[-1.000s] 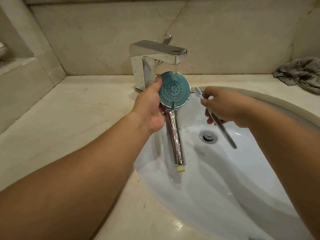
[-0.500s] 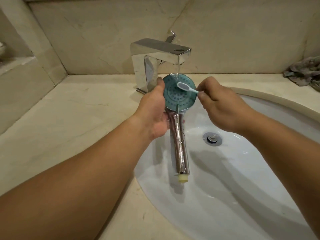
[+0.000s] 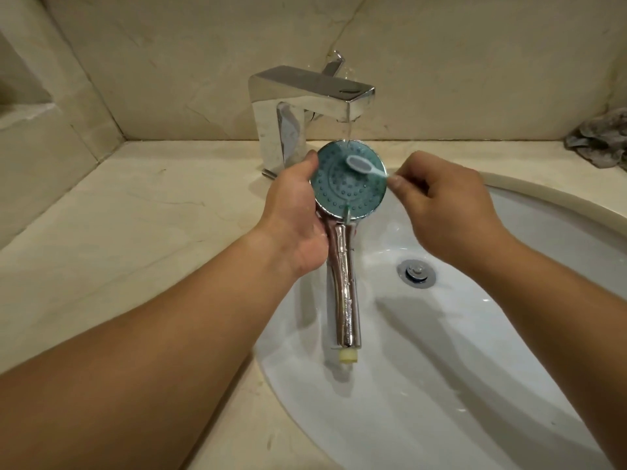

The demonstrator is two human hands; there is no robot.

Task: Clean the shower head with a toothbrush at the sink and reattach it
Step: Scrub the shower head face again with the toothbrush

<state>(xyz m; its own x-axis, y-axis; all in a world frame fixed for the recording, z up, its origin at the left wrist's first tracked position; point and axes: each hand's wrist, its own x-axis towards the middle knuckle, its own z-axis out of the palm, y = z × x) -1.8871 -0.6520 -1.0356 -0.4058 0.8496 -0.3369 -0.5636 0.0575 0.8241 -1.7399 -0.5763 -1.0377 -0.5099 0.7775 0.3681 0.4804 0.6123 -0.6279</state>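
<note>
Both hands work over the basin. Left hand [image 3: 298,212] wraps around the neck of the chrome hand-held shower head with a round teal spray face [image 3: 349,184], thumb along the disc's left rim, holding it face-up with its long handle pointing back toward the person. Right hand [image 3: 444,212] is closed in a pinch on the stem of the white plastic toothbrush with a grey-backed head [image 3: 361,164]; the brush head lies across the upper right part of the teal face, bristles down against the nozzles.

A thin stream from the square chrome tap [image 3: 305,103] lands on the disc's top edge, just above the brush. Below sits the white oval sink [image 3: 509,385], its metal drain plug [image 3: 415,273] off to the right of the handle, set in a beige marble counter [image 3: 135,232]. A crumpled grey cloth [image 3: 600,137] lies at the far right.

Scrubbing appears to be the step in hand, with only 1 patch under the bristles. Next, I judge, the brush needs short strokes across the remaining nozzle rings while the left hand keeps the face under the water; rinsing and reattaching are not yet done.
</note>
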